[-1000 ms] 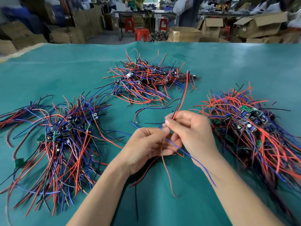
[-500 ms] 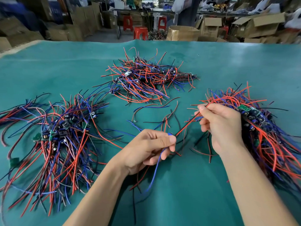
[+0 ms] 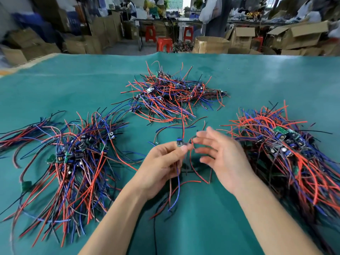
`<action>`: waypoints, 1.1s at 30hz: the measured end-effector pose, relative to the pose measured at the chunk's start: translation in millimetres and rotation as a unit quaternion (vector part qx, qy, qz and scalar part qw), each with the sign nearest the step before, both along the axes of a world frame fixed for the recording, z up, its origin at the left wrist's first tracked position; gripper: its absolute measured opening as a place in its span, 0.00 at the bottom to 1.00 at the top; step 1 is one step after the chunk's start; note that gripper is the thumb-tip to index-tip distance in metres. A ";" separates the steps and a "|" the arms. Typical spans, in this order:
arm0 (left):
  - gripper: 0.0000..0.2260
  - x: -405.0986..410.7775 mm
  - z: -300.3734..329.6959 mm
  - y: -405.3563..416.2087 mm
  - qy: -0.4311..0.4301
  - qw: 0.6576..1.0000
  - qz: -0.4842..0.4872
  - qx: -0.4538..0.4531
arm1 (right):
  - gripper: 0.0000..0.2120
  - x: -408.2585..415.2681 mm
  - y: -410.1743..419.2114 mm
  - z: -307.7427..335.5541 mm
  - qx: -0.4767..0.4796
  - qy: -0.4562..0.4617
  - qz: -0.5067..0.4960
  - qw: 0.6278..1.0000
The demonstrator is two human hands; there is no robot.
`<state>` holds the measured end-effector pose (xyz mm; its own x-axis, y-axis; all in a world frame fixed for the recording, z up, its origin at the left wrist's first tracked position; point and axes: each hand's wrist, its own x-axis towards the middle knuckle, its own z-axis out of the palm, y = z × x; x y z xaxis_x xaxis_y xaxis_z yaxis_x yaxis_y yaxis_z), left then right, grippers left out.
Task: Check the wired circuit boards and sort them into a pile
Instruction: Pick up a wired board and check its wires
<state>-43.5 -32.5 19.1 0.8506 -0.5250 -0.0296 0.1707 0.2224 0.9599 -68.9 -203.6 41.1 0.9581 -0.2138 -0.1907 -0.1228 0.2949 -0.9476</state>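
Observation:
My left hand [image 3: 161, 162] pinches a small wired circuit board [image 3: 180, 142] above the middle of the green table [image 3: 202, 227]. Its blue, red and black wires hang down and trail on the cloth. My right hand [image 3: 220, 155] hovers just right of the board, fingers spread and blurred, holding nothing. Three heaps of wired boards lie around: a large left pile [image 3: 73, 159], a far middle pile [image 3: 173, 96] and a big right pile [image 3: 287, 151].
A few loose wires [image 3: 174, 126] lie between the hands and the far pile. Beyond the table's far edge stand cardboard boxes [image 3: 211, 45], red stools [image 3: 164, 44] and workbenches.
My right hand has left the right pile and come back towards the middle, fingers now spread. My left hand has turned the board up between its fingertips.

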 end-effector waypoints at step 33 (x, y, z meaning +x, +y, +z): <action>0.12 -10.1 -4.3 -5.4 -0.016 0.999 -0.027 -0.020 | 0.08 146.0 181.1 69.2 -0.552 -0.128 0.186 0.803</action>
